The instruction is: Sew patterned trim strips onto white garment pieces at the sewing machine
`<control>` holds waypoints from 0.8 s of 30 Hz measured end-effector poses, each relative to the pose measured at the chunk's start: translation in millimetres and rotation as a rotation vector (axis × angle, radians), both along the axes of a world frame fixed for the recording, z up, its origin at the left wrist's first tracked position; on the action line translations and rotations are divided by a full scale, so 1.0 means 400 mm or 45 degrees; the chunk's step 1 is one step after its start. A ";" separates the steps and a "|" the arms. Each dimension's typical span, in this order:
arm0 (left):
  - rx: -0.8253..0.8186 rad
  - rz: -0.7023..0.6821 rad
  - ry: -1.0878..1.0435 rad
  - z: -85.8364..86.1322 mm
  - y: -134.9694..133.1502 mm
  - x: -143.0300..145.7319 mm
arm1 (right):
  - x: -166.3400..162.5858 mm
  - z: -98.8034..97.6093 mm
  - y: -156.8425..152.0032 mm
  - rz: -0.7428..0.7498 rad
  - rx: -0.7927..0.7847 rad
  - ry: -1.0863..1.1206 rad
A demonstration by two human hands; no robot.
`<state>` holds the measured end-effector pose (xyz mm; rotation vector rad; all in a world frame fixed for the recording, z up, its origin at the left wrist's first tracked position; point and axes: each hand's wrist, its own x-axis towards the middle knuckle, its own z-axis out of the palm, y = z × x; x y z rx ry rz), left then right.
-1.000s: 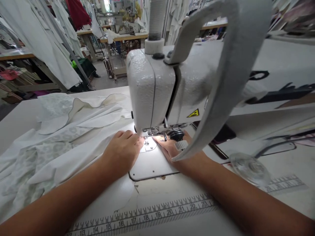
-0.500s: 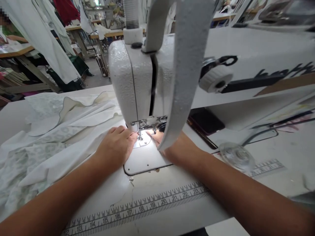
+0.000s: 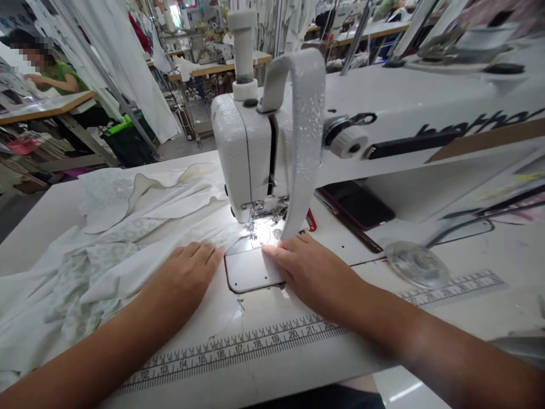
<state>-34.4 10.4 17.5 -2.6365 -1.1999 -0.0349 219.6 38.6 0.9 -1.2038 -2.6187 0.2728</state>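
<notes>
Grey floor (image 3: 174, 150) visible at 10 o'clock. Wood-edged left desk (image 3: 51, 109) also at 10, middle desk (image 3: 221, 67) at 11, right desk (image 3: 370, 36) at 1. Long white hanging cloth (image 3: 130, 68) by a slanted metal pole, 10. Dark bin (image 3: 133, 146) below it, lime at rim. Bright patch (image 3: 175, 16) at 11, window or lamp, can't tell.

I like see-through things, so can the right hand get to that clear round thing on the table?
Probably yes. The clear round thing sits uncovered on the table, just past the right forearm. The brown stick lies off to one side, so the right hand could likely swing over.
</notes>
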 end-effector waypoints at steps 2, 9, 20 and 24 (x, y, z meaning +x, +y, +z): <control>-0.033 0.022 0.011 0.000 -0.029 -0.001 | -0.015 -0.006 -0.009 -0.003 -0.007 -0.016; -0.517 -0.016 -0.039 0.026 -0.123 0.087 | -0.046 -0.015 0.003 0.007 0.056 -0.031; -0.275 -0.307 -0.206 0.031 0.118 0.085 | -0.065 -0.029 0.003 0.170 0.177 -0.058; -0.083 -0.376 -0.305 -0.027 0.143 0.065 | -0.060 -0.028 0.001 0.188 0.201 -0.087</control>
